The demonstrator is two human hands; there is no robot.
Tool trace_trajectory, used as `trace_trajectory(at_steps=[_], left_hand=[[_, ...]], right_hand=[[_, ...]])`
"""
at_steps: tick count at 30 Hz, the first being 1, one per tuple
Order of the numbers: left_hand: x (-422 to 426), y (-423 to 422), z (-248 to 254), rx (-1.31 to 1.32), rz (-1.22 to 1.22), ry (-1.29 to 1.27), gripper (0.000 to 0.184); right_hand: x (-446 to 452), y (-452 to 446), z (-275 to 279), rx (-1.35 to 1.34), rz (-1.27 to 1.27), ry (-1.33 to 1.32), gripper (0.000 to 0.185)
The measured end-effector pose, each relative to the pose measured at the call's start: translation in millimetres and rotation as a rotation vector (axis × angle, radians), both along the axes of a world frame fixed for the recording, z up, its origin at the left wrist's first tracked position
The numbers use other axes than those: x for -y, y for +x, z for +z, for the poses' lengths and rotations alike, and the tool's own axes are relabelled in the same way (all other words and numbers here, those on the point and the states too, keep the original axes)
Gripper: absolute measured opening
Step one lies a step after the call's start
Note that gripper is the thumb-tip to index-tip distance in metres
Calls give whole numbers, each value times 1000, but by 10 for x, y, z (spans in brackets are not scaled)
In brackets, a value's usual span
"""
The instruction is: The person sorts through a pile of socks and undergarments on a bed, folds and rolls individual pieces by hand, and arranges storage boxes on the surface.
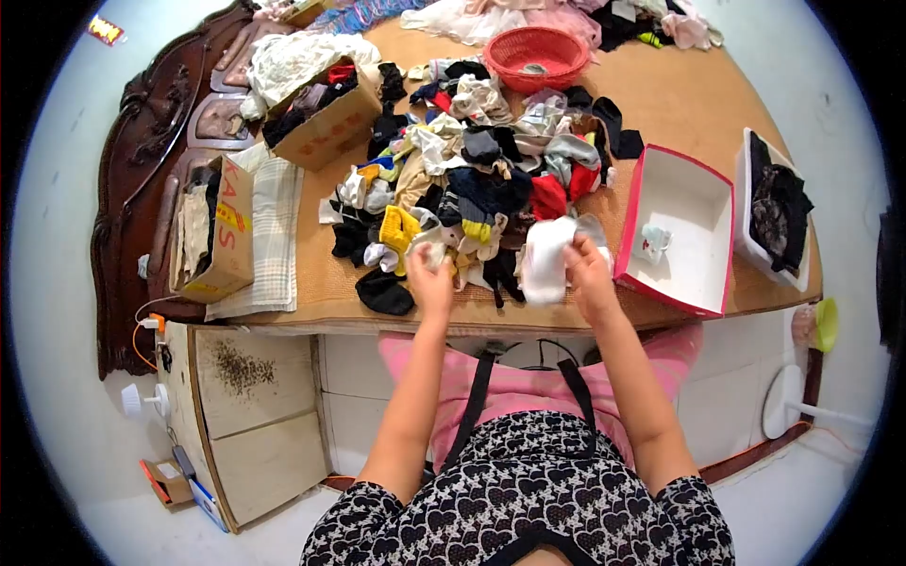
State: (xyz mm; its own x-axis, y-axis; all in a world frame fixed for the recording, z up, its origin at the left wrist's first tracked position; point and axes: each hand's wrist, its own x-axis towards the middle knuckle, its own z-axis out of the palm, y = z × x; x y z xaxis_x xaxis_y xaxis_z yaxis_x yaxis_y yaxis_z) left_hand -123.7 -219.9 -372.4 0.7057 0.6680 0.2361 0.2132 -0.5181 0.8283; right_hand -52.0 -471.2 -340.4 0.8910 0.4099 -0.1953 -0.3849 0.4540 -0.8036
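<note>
A large heap of mixed socks (491,189) lies in front of me on the brown mat. My right hand (590,274) pinches a white sock (545,262) by its right side, and the sock hangs over the near edge of the heap. My left hand (431,278) has its fingers bent around a pale piece of cloth (434,251), seemingly a sock, at the heap's front. Close to that hand lie a yellow sock (398,227) and a black sock (384,293). The fingertips of the left hand are partly lost against the light fabric.
Right of the heap stands a pink-rimmed white box (694,269) with a small whitish item inside. Beyond it is a white bin (802,269) with black clothing. Cardboard boxes of clothes (326,127) (233,226) stand left. A red basket (536,47) sits at the back.
</note>
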Motion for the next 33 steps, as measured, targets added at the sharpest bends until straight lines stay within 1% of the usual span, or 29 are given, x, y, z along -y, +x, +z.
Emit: trace_trajectory(at_steps=[1,3,4,6,7,9,10,11,12,13,14,15,16,17,19,21,22,23,25,26,27,28,29,30,31,32,33], left_hand=[[-125,28,-43,-52,149,273,47],[-309,51,-137,-88,278,471,42],[-361,27,-115,-86,279,468,42],[-407,-49,-69,-476,57,-132,38],[-382,-89,-105,-477,55,-134,38],[-269,-213,-217,-241,-172,-336,33],[-156,-280,-206,-172,-231,-532,32],[-9,-355,-132,-99,-285,-727,32],[137,-438,15,-68,-331,-820,29],[181,-515,1,-141,-348,-914,31],[203,-574,-3,-208,-371,-924,32],[231,-615,-6,-276,-397,-933,33],[243,-644,-36,-277,-401,-936,33],[235,-669,-94,-311,-365,-925,33],[204,-716,-239,-347,-330,-912,34],[160,-780,-436,-323,-125,-917,36],[153,-809,-490,-289,-114,-931,41],[119,-836,-538,-293,-114,-932,41],[53,-890,-617,-347,-140,-1142,42],[89,-889,-568,-352,-143,-1147,42],[125,-889,-518,-245,-190,-1245,42],[165,-882,-449,-134,-237,-1341,43],[199,-864,-392,-138,-241,-1346,43],[230,-841,-335,-135,-283,-1376,42],[264,-821,-270,-131,-325,-1404,42],[354,-789,-190,-135,-337,-1414,42],[440,-772,-104,-148,-317,-1511,41]], right_hand=[[-28,61,71,38,-81,3,36],[44,170,-4,217,-73,-372,42],[115,176,-128,219,-72,-375,42],[268,80,-501,757,85,-1280,50],[321,-18,-619,756,85,-1283,50],[405,-235,-782,892,174,-1450,54],[404,-306,-718,962,163,-1507,52],[399,-351,-716,958,172,-1507,52],[394,-386,-718,969,125,-1491,45],[384,-404,-701,979,75,-1475,39],[375,-404,-678,979,77,-1476,39],[373,-393,-650,980,102,-1519,31],[386,-384,-629,979,126,-1565,24],[407,-375,-661,977,124,-1569,24],[437,-348,-754,1040,130,-1633,16],[458,-344,-757,1030,116,-1608,15],[464,-340,-760,1022,102,-1583,13],[469,-320,-788,1019,105,-1583,13],[478,-231,-924,345,27,-999,10],[379,-155,-716,169,8,-728,10],[395,-169,-472,-291,-29,-202,9],[406,-132,-464,-328,-84,-35,10],[420,-101,-444,-361,-138,133,12],[391,-85,-438,-338,-218,138,16],[365,-107,-486,-336,-223,134,16],[365,-152,-559,-353,-189,-21,19],[342,-213,-636,-371,-147,-172,23]])
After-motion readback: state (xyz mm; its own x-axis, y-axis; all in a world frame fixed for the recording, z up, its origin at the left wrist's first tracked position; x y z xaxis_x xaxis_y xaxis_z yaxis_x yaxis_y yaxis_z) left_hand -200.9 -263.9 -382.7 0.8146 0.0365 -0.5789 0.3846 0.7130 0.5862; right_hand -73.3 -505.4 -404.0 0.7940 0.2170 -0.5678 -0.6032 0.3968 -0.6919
